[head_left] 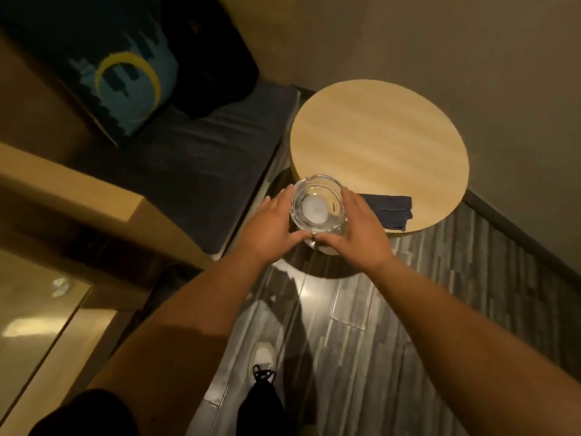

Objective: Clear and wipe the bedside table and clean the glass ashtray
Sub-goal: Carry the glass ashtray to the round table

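Observation:
A round clear glass ashtray (pixel 317 204) is held between both my hands at the near edge of the round light-wood bedside table (pixel 377 143). My left hand (pixel 270 228) cups its left side and my right hand (pixel 355 228) its right side, thumbs meeting under its near rim. Whether it rests on the table or hangs just above the edge I cannot tell. A folded dark blue cloth (pixel 393 210) lies on the table's near right edge, partly behind my right hand.
A bench with a dark cushion (pixel 201 165) and a blue patterned pillow (pixel 125 77) stands left of the table. Grey walls close in behind and to the right. The floor is dark wood planks (pixel 361 325). My shoe (pixel 264 357) is below.

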A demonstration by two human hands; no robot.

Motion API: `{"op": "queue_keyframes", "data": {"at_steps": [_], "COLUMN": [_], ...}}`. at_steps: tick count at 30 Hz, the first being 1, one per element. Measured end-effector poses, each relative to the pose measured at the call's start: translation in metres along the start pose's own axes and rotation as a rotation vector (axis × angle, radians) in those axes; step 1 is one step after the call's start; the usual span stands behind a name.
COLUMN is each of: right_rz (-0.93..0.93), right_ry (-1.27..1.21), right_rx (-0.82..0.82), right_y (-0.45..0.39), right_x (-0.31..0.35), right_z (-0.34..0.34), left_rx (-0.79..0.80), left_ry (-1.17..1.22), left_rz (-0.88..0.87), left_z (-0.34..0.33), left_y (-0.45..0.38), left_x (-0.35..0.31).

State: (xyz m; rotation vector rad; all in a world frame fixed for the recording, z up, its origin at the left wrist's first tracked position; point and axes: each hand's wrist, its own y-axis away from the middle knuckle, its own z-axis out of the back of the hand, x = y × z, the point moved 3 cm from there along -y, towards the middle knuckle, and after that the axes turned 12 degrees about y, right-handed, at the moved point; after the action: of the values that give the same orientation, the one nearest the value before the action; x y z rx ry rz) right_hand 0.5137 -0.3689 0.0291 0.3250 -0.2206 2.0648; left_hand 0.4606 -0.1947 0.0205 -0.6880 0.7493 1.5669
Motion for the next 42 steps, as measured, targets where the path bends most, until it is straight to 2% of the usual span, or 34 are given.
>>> {"op": "queue_keyframes", "data": {"at_steps": [10, 18, 32, 42], "right_rz": [-0.159, -0.148, -0.154, -0.119], "right_ry": [-0.032, -0.018, -0.053, -0.072], "right_rx": [-0.107, -0.089, -0.021, -0.062], "right_y": [-0.077, -0.121, -0.142, -0.152], "right_x": [-0.091, -0.143, -0.188, -0.193], "right_z": [0.013, -0.007, -0.031, -0.041], "left_rx": [0.143, 0.132, 0.099, 0.076], "left_ry": [-0.059, -0.087, -0.073, -0.063], "left_rz": [-0.112, -0.132, -0.125, -0.125], "left_z": [-0.041, -0.078, -0.114, -0.120], "left_y": [-0.140, -0.203, -0.231, -0.240], "left_x": [-0.026, -0.015, -0.005, 0.004]}}
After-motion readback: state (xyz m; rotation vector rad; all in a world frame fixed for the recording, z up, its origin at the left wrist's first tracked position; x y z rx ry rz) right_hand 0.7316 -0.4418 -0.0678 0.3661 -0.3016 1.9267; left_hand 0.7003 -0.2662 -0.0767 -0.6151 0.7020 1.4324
